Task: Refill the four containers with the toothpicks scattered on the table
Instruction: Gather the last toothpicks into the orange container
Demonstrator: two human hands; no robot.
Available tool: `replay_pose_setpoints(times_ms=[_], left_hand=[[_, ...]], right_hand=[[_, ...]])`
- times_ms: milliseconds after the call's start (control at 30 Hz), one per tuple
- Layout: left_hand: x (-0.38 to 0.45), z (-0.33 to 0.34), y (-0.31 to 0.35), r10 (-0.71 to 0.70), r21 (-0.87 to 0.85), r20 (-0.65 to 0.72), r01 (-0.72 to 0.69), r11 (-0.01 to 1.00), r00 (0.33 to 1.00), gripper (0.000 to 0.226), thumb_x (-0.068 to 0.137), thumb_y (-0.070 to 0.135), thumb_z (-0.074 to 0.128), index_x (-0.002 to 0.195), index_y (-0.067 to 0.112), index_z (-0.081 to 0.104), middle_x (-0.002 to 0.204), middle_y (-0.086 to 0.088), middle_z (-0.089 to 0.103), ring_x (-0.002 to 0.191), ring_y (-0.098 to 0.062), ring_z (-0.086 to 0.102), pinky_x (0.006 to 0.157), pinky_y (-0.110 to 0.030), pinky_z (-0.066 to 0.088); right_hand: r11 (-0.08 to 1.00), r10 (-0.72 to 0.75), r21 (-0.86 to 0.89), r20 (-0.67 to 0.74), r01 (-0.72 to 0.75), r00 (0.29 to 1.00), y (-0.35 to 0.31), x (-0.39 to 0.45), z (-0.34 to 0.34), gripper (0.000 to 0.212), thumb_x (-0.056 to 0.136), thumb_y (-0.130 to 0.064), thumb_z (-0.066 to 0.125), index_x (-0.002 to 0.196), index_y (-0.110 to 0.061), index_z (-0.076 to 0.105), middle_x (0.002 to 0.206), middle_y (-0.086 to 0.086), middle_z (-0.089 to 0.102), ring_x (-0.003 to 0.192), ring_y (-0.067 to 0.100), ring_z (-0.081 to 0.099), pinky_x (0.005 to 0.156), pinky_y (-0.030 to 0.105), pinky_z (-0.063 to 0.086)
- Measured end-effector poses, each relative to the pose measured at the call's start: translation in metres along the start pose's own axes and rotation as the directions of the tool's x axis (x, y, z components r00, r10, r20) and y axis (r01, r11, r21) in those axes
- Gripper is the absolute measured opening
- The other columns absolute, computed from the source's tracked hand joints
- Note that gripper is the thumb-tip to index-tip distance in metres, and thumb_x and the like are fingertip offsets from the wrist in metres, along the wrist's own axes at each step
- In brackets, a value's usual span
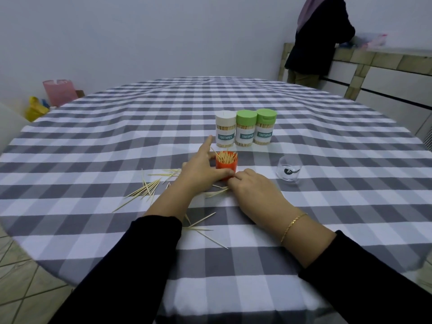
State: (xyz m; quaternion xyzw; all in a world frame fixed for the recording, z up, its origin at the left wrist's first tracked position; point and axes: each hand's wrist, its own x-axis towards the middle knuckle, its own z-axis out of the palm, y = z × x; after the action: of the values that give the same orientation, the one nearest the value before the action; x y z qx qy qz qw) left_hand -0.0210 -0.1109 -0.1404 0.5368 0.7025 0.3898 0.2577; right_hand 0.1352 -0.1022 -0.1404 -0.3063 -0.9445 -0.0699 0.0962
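Black sleeves reach in from the near edge of a round tabletop covered with a grey-and-white checked cloth, where loose toothpicks lie fanned out just left of the hands and a few more sit between the forearms. At centre, the left hand braces an open orange container, thumb curled round its near side and index finger stretched past it, apparently to keep the light pot from tipping as it fills; it is already bristling with upright sticks. Close beside its base, the right hand rests low on the cloth with fingers curled at a small bunch of toothpicks, its grip seemingly closing on them, though whether any are pinched cannot be told. Behind stand three labelled jars in a row, touching, lids on and packed, suggesting three of four are finished. A clear cap, likely the orange pot's cover, waits well to the right. Across the room, a person stands at a counter.
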Motion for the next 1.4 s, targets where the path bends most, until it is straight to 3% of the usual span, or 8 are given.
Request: replay_pose_setpoints(times_ms=[200, 367, 533, 667, 800, 1067, 1267, 1400], left_hand=[[-0.006, -0.011, -0.003, -0.017, -0.063, -0.003, 0.017, 0.998, 1.0, 0.111, 0.074, 0.028, 0.083, 0.155, 0.029, 0.008, 0.146, 0.001, 0.049, 0.13, -0.015, 0.048, 0.104, -0.03, 0.035], [-0.007, -0.011, -0.002, -0.029, -0.066, 0.021, 0.03, 0.997, 0.999, 0.107, 0.077, 0.025, 0.081, 0.154, 0.03, 0.007, 0.148, -0.001, 0.046, 0.13, -0.016, 0.048, 0.095, -0.027, 0.036], [-0.006, -0.008, 0.0, -0.019, -0.036, 0.02, 0.02, 0.999, 1.0, 0.106, 0.078, 0.03, 0.079, 0.154, 0.031, 0.006, 0.15, -0.002, 0.043, 0.133, -0.019, 0.046, 0.106, -0.038, 0.038], [-0.007, -0.008, -0.001, -0.011, -0.028, 0.014, 0.011, 1.0, 1.0, 0.104, 0.079, 0.029, 0.079, 0.154, 0.03, 0.007, 0.149, -0.002, 0.044, 0.131, -0.018, 0.047, 0.107, -0.039, 0.039], [-0.007, -0.006, -0.002, -0.007, -0.032, 0.005, 0.007, 0.999, 1.0, 0.104, 0.078, 0.028, 0.079, 0.154, 0.029, 0.008, 0.147, -0.001, 0.048, 0.128, -0.016, 0.051, 0.109, -0.042, 0.04], [-0.005, -0.006, -0.005, 0.009, 0.052, -0.026, -0.007, 0.999, 1.0, 0.109, 0.069, 0.045, 0.078, 0.154, 0.029, 0.012, 0.14, 0.001, 0.055, 0.132, -0.02, 0.047, 0.111, -0.047, 0.033], [-0.01, -0.005, 0.002, 0.065, 0.162, -0.047, -0.056, 0.985, 0.997, 0.09, 0.084, 0.036, 0.071, 0.154, 0.029, 0.015, 0.141, 0.002, 0.052, 0.129, -0.018, 0.048, 0.114, -0.045, 0.029], [-0.016, -0.003, 0.009, 0.097, 0.286, -0.031, -0.084, 0.954, 0.995, 0.082, 0.09, 0.038, 0.06, 0.154, 0.032, 0.009, 0.141, 0.002, 0.052, 0.132, -0.023, 0.044, 0.11, -0.038, 0.023]], right_hand=[[0.916, 0.238, 0.332, 0.004, -0.226, 0.971, 0.023, 0.012, -0.005, 0.025, 0.094, -0.01, 0.048, 0.111, -0.018, 0.064, 0.106, 0.003, 0.061, 0.1, 0.022, 0.056, 0.083, 0.031, 0.043], [0.462, 0.508, 0.853, -0.029, -0.244, 0.861, 0.028, 0.024, -0.019, 0.018, 0.094, -0.007, 0.051, 0.089, -0.018, 0.064, 0.081, -0.007, 0.064, 0.079, 0.013, 0.06, 0.077, 0.029, 0.051], [0.105, 0.684, 0.982, 0.042, -0.155, 0.729, 0.024, 0.052, -0.027, 0.023, 0.095, -0.01, 0.052, 0.079, -0.025, 0.059, 0.096, 0.007, 0.069, 0.097, 0.026, 0.065, 0.087, 0.047, 0.054], [0.048, 0.709, 0.995, 0.026, -0.084, 0.705, 0.019, 0.066, -0.027, 0.022, 0.096, -0.009, 0.05, 0.081, -0.023, 0.06, 0.092, 0.005, 0.07, 0.095, 0.022, 0.066, 0.09, 0.041, 0.053], [0.084, 0.668, 0.989, 0.037, -0.124, 0.743, 0.011, 0.063, -0.013, 0.021, 0.096, -0.006, 0.048, 0.083, -0.019, 0.058, 0.082, -0.001, 0.067, 0.081, 0.011, 0.065, 0.073, 0.023, 0.053], [0.072, 0.663, 0.978, 0.099, -0.195, 0.742, 0.005, 0.067, 0.006, 0.024, 0.093, -0.011, 0.054, 0.076, -0.026, 0.062, 0.089, 0.0, 0.067, 0.094, 0.023, 0.063, 0.09, 0.05, 0.051], [0.068, 0.623, 0.978, 0.114, -0.199, 0.774, 0.005, 0.065, 0.011, 0.02, 0.096, -0.015, 0.051, 0.083, -0.024, 0.063, 0.094, 0.0, 0.068, 0.096, 0.023, 0.065, 0.09, 0.046, 0.052], [0.086, 0.582, 0.969, 0.142, -0.233, 0.801, 0.006, 0.063, 0.011, 0.022, 0.098, -0.021, 0.047, 0.114, -0.019, 0.063, 0.112, 0.001, 0.064, 0.105, 0.019, 0.061, 0.094, 0.039, 0.051]])
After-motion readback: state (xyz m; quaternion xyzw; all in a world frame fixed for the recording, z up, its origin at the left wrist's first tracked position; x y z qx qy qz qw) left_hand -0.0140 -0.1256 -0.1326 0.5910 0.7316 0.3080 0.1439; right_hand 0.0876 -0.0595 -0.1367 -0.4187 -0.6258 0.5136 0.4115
